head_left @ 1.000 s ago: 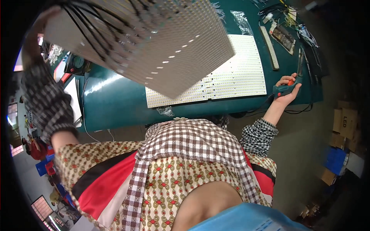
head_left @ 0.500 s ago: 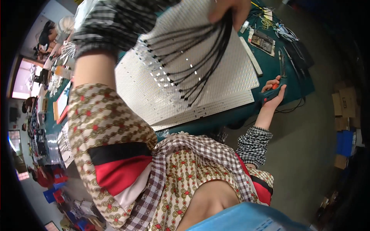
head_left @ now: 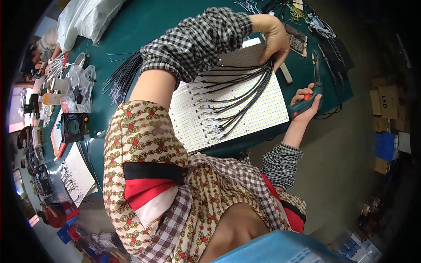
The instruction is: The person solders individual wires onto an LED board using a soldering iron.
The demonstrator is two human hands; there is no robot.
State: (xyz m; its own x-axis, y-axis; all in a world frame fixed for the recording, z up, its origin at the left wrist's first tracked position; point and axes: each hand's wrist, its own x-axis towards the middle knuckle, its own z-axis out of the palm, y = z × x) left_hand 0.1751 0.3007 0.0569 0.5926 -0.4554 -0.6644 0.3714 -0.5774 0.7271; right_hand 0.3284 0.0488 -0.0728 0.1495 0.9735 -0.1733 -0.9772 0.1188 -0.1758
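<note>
While left hand [head_left: 278, 41] holds black wires [head_left: 262, 85], right hand [head_left: 308, 112] grips soldering gun [head_left: 300, 108]

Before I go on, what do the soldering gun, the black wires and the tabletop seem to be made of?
Soldering gun: likely hard plastic, satin, from its moulded teal body.
Black wires: probably matte plastic or rubber insulation, bending in smooth curves.
Tabletop: perhaps vinyl or rubber sheet, smooth, from its even green colour; can't be sure.
</note>
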